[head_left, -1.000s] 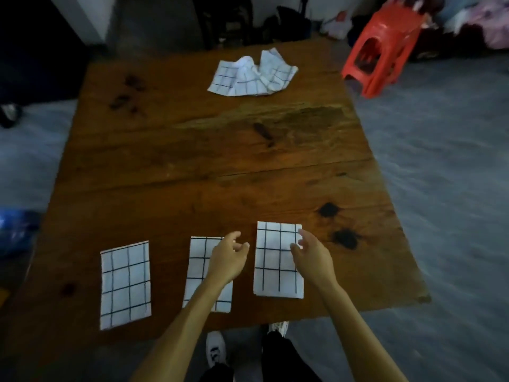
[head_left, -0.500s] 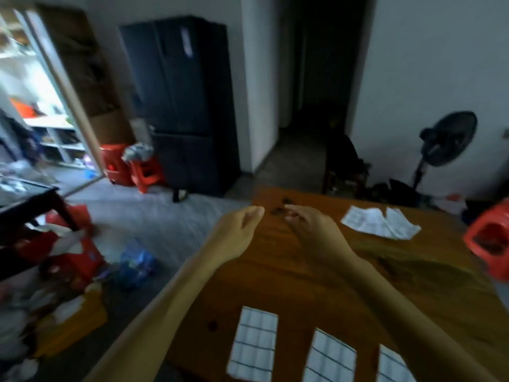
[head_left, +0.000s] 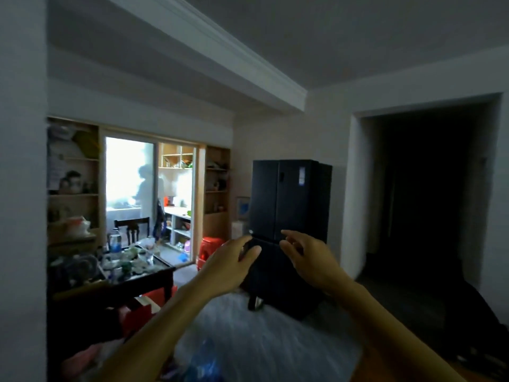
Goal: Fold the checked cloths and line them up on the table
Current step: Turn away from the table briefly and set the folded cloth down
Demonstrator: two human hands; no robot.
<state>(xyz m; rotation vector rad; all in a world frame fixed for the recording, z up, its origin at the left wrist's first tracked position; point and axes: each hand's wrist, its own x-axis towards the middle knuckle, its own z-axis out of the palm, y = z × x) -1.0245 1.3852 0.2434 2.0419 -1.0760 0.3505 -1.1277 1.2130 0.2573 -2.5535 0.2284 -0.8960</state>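
Observation:
The head view points up and left into the room, so the table and the checked cloths are out of view. My left hand is raised in mid-air at the centre, fingers loosely curled, holding nothing. My right hand is raised beside it, a short gap apart, fingers spread and empty. Both forearms reach up from the bottom of the view.
A tall black fridge stands straight ahead behind my hands. A dark low table crowded with bottles and clutter is at the left. A person stands in the bright kitchen doorway. A dark hallway opens at the right. Red stools sit by the doorway.
The view has swung up and left, away from the table with its three folded cloths and the crumpled one. Both hands left the right-hand cloth and rose, empty, into the air.

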